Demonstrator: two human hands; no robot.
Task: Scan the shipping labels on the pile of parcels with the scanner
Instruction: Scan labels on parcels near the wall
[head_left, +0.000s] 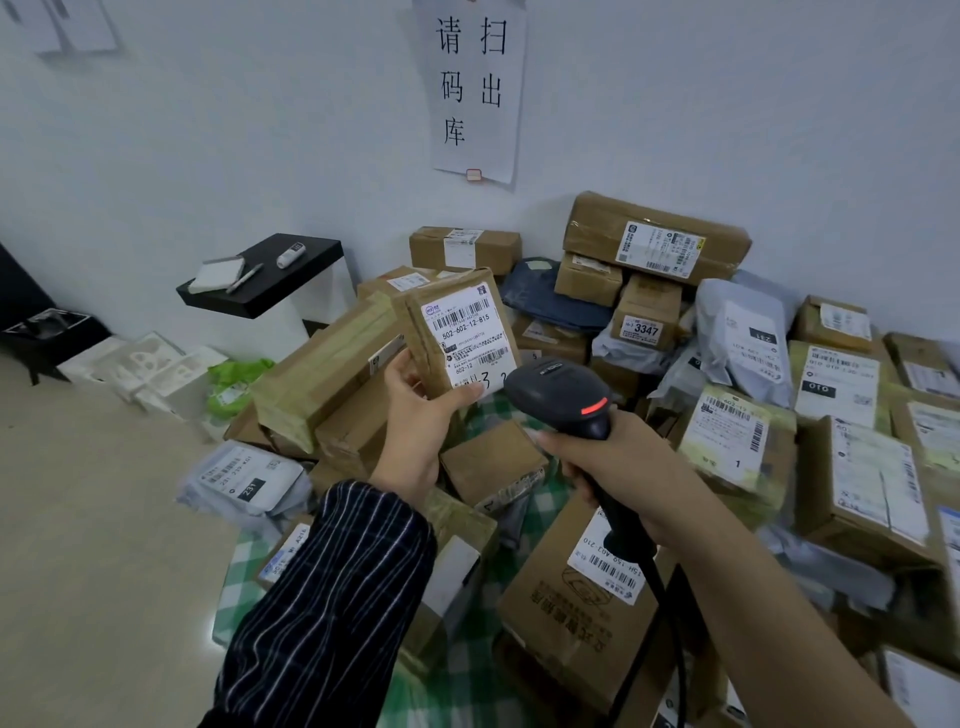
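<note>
A white wall (208, 156) with a paper notice (475, 88) taped to it backs a heap of parcels (737, 431) spread over a green checked cloth (244, 571) on the floor. The person's left hand (421, 410) holds a small box (452, 340) up above the heap, fingers curled round its lower edge and thumb on its face, so the shipping label (465, 325) tilts toward them. Just right of the box and a little below it, the right hand (618, 467) grips the handle of the black scanner (561, 392), red light lit, nose near the label's lower corner. To do this well, I'd hold the box steady, slide the thumb off the printing, square the nose to the top barcode, then squeeze. With so many parcels round the box, I'd guess the job has far to go.
</note>
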